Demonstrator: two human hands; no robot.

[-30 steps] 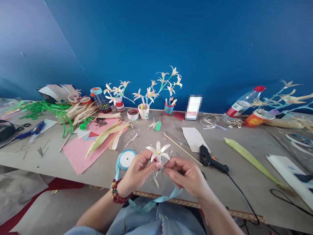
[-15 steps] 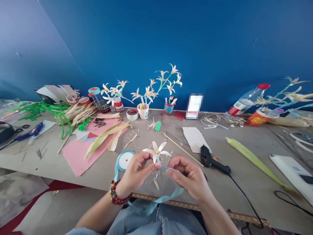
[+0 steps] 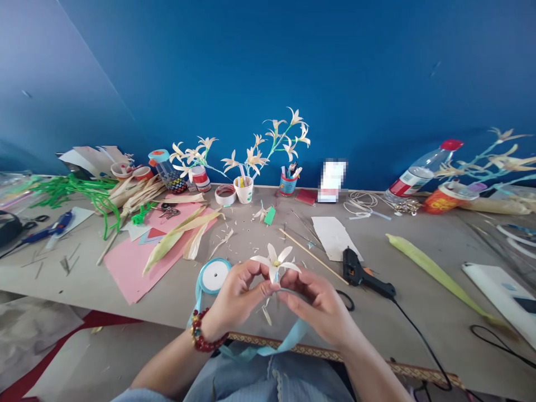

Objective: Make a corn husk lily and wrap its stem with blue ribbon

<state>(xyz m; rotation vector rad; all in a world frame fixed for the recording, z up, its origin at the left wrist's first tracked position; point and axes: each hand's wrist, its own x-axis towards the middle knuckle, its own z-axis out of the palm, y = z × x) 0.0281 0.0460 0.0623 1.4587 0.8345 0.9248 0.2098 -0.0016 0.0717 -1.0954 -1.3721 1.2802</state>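
A white flower with pointed petals and a yellowish centre [image 3: 276, 263] stands upright between my hands. My left hand [image 3: 243, 293] pinches its stem just below the petals, a red bead bracelet on the wrist. Close against it, my right hand [image 3: 318, 304] has thumb and fingers closed on the light blue ribbon [image 3: 293, 335]. This ribbon hangs from the right fingers, loops over my lap and runs up to a blue-edged white spool [image 3: 215, 275] left of my hands. The fingertips partly hide the stem.
A black glue gun [image 3: 364, 273] and a wooden stick [image 3: 314, 257] lie to the right. Pink paper [image 3: 129, 268] and corn husks [image 3: 171, 240] are on the left. Cups with husk flowers [image 3: 243, 191] stand by the blue wall. A green husk [image 3: 431, 273] lies far right.
My right hand has moved left, up to my left hand and the stem. The flower has shifted slightly right, and the ribbon between the hands is shorter.
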